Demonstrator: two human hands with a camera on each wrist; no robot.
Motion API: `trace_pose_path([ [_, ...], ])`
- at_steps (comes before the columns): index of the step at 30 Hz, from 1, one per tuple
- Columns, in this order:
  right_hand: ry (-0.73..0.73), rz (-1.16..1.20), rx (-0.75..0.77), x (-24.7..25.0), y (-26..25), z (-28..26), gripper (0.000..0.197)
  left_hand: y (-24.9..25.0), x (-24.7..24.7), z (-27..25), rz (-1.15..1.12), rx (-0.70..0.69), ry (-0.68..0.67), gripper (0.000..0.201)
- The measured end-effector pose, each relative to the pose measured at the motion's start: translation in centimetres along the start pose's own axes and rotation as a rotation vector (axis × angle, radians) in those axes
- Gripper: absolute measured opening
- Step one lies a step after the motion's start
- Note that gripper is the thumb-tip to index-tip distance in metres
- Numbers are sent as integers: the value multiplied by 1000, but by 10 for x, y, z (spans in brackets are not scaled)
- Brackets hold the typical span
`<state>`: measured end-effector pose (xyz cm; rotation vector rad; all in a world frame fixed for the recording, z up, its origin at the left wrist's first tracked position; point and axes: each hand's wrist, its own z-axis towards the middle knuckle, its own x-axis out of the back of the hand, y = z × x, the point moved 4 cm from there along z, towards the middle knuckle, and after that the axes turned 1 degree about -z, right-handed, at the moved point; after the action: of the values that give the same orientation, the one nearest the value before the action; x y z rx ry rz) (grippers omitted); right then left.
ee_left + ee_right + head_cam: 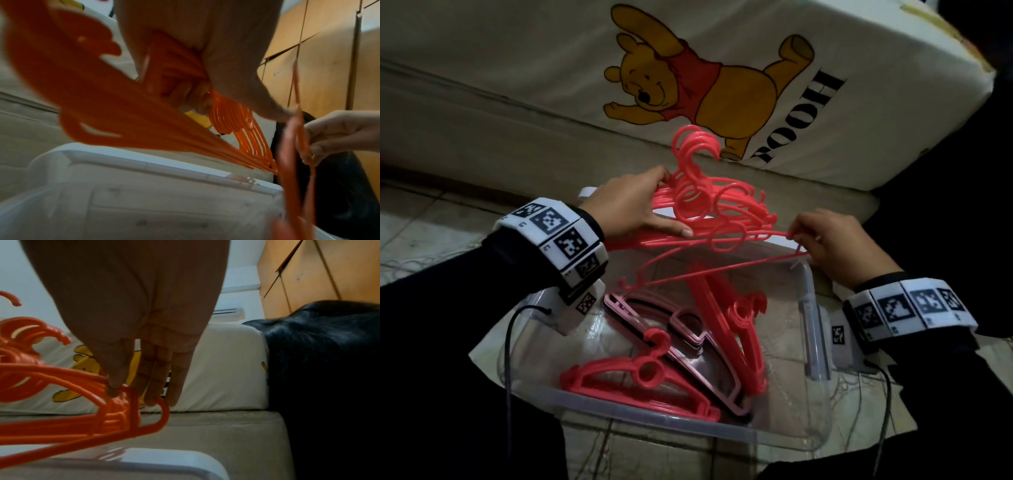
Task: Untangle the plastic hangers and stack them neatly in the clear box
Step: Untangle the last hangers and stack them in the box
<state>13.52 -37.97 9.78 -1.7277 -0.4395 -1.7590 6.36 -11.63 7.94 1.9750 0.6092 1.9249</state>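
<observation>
A tangled bunch of thin red hangers (pixel 709 209) hangs over the far end of the clear box (pixel 815 329). My left hand (pixel 640 205) grips the bunch near its hooks, fingers curled round several bars (pixel 176 69). My right hand (pixel 825 240) pinches the right-hand corners of the bunch (pixel 123 408) between thumb and fingertips. One thin hanger (pixel 705 267) sags from the bunch down into the box. Inside the box lie several thicker red hangers (pixel 640 373), more red ones leaning at the right (pixel 736 325), and pink and black ones (pixel 688 329).
A mattress with a yellow bear print (pixel 688 78) lies close behind the box. The box stands on a pale tiled floor (pixel 431 219). Dark cloth (pixel 329 369) lies at the right, and wooden cupboard doors (pixel 329 65) stand beyond. Cables trail from both wrist bands.
</observation>
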Motion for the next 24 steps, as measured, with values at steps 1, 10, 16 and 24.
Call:
trace_pose_path([
  [1,3,-9,-17,1,4,-1,13,0,0,-1,-14,-4,13,108],
  [10,119,-13,-7,-6,-11,3,9,9,-10,-5,-28,-56,-16,89],
  [16,74,-40,-31,-9,-11,5,10,9,-18,-5,-109,-80,-29,43],
  [24,-62,-70,-12,-22,-17,5,16,4,-17,-1,-112,-45,-24,59],
])
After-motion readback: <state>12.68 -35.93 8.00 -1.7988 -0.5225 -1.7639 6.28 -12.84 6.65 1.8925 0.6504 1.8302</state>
